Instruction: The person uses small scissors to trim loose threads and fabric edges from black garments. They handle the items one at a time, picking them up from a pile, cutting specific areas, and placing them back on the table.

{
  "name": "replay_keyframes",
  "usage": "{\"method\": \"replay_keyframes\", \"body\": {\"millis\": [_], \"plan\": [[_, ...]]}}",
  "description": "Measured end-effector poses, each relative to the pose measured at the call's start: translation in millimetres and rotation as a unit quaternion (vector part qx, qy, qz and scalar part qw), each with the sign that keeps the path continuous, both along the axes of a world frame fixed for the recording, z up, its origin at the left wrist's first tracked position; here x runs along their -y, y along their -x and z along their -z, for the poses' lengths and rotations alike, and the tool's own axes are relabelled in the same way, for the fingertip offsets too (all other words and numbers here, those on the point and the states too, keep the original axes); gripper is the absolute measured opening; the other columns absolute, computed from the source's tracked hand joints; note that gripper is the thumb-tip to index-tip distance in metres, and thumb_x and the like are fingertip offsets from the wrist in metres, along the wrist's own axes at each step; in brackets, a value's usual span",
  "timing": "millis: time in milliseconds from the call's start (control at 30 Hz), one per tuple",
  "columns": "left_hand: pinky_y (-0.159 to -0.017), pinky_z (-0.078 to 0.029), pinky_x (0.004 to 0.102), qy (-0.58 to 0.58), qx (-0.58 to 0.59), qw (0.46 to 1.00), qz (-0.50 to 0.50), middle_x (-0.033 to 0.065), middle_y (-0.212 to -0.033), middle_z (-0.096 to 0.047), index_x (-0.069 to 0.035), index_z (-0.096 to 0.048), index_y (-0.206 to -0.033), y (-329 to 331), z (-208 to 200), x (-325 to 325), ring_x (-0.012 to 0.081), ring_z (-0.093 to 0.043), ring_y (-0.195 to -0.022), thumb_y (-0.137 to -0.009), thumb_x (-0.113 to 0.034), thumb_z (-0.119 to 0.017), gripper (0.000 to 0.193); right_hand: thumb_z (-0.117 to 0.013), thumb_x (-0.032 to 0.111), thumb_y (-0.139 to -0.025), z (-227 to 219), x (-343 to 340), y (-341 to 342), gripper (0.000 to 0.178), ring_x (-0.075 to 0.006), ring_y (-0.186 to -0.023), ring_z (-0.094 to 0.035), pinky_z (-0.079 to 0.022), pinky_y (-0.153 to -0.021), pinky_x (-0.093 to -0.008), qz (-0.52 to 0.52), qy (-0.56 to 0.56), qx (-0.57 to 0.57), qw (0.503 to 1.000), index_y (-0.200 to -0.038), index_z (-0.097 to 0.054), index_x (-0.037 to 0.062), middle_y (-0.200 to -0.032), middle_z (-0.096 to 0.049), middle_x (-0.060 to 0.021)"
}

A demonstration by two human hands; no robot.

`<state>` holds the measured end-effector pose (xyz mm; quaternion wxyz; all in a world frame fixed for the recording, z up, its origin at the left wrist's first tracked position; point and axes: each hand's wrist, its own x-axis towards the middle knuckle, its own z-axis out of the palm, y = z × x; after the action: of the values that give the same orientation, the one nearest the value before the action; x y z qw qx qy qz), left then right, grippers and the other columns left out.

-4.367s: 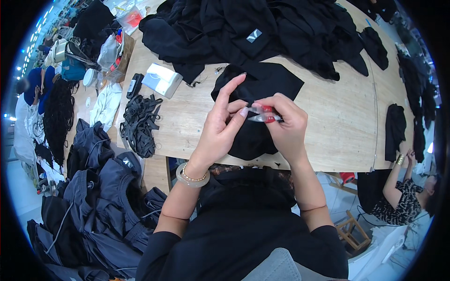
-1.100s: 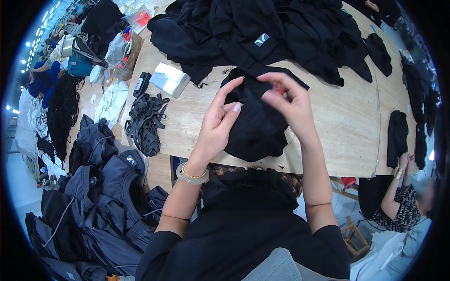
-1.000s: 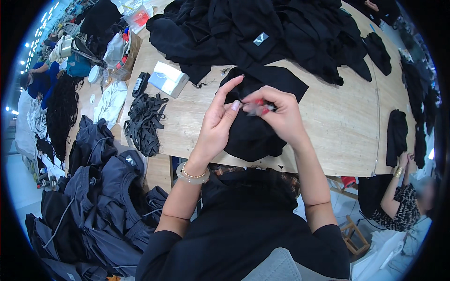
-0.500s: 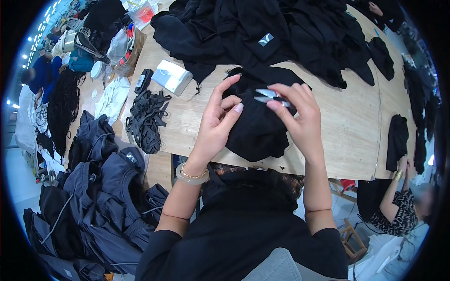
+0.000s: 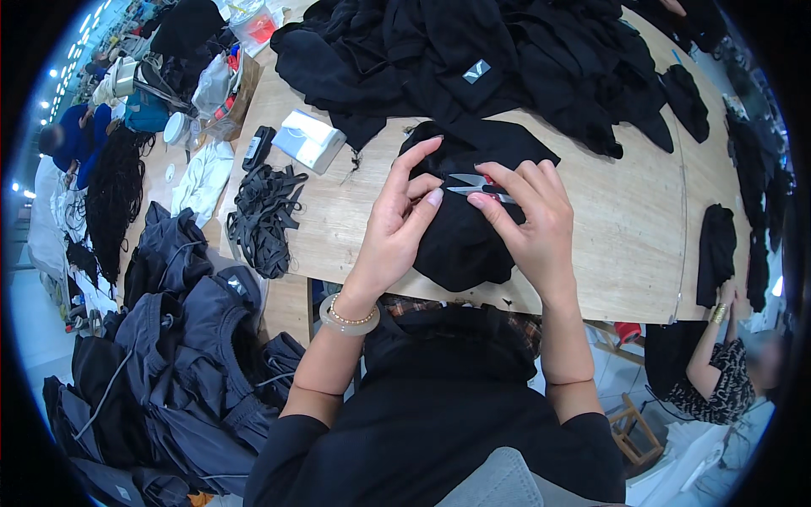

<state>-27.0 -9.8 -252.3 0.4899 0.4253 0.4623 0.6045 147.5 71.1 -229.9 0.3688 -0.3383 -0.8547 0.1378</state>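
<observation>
A piece of black cloth (image 5: 465, 252), bunched up, lies on the table's near edge between my hands. My left hand (image 5: 395, 218) is over its left side, thumb and middle finger pinched together and index finger stretched up; what the pinch holds is too small or dark to make out. In my right hand (image 5: 539, 211) is a pair of thread snips (image 5: 464, 180), held between thumb and fingers. The blades are apart and point left, their tips right beside the left thumb and fingers.
A heap of black garments (image 5: 422, 59) covers the far side of the wooden table (image 5: 625, 237). To the left are a tissue pack (image 5: 308, 141), a black bottle (image 5: 258, 147) and tangled dark straps (image 5: 263, 221). Grey garments (image 5: 190, 355) pile up lower left. Another person (image 5: 714, 363) works at right.
My right hand has brought the snips left and slightly down, so the blade tips have come up to the left fingers. The left hand has shifted slightly right.
</observation>
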Motion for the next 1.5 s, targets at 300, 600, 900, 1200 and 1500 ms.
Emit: {"method": "replay_keyframes", "body": {"millis": [300, 600, 900, 1200, 1500], "plan": [[-0.093, -0.043, 0.0215, -0.003, 0.004, 1.0, 0.002, 0.0069, -0.108, -0.067, -0.005, -0.037, -0.15, 1.1, 0.3, -0.4, 0.0078, -0.059, -0.102, -0.102, -0.003, -0.052, 0.051, -0.08, 0.021, -0.082, 1.7, -1.0, 1.6, 0.023, -0.0201, -0.076, -0.052, -0.043, -0.068, -0.0331, -0.021, 0.045, -0.035, 0.998, -0.101, -0.074, 0.0093, -0.08, -0.058, -0.0018], [-0.07, -0.037, 0.0174, -0.004, 0.046, 0.999, -0.021, -0.0004, -0.094, -0.061, -0.005, -0.048, -0.125, 0.1, 6.0, -8.4, 0.0001, -0.046, -0.078, -0.103, -0.002, -0.054, 0.023, -0.075, 0.013, -0.092, 20.2, -12.2, 17.3, 0.02, -0.0028, -0.084, -0.059, -0.045, -0.077, -0.0183, -0.096, 0.461, -0.336, 0.815, -0.106, -0.068, 0.001, -0.09, -0.067, 0.002], [-0.067, -0.035, 0.0183, 0.034, -0.097, 0.994, -0.044, -0.0039, -0.087, -0.06, -0.003, -0.052, -0.119, 3.6, 11.5, -9.6, 0.0001, -0.043, -0.074, -0.102, -0.001, -0.053, 0.017, -0.073, 0.016, -0.095, -1.1, -30.7, 18.0, 0.019, -0.0021, -0.08, -0.051, -0.04, -0.071, -0.0179, -0.066, 0.357, -0.338, 0.868, -0.104, -0.066, 0.0011, -0.088, -0.061, 0.0039], [-0.065, -0.033, 0.0168, 0.029, 0.047, 0.997, -0.047, -0.0016, -0.09, -0.061, -0.006, -0.045, -0.114, 2.2, 18.6, -9.5, -0.0004, -0.042, -0.074, -0.102, 0.0, -0.054, 0.016, -0.078, 0.007, -0.08, 7.7, -22.0, 13.5, 0.027, -0.0151, -0.079, -0.061, -0.048, -0.071, -0.029, -0.12, 0.253, -0.151, 0.948, -0.106, -0.072, 0.0051, -0.088, -0.069, -0.0047], [-0.079, -0.047, 0.0192, 0.054, -0.049, 0.996, -0.045, 0.0073, -0.103, -0.068, -0.002, -0.052, -0.12, 10.2, 24.9, -8.1, 0.0039, -0.058, -0.09, -0.102, 0.0, -0.055, 0.018, -0.071, 0.005, -0.085, 14.8, -16.4, 18.0, 0.009, -0.0122, -0.073, -0.06, -0.046, -0.067, -0.0284, -0.08, 0.367, -0.151, 0.914, -0.092, -0.07, -0.0018, -0.078, -0.066, -0.0059]]}}
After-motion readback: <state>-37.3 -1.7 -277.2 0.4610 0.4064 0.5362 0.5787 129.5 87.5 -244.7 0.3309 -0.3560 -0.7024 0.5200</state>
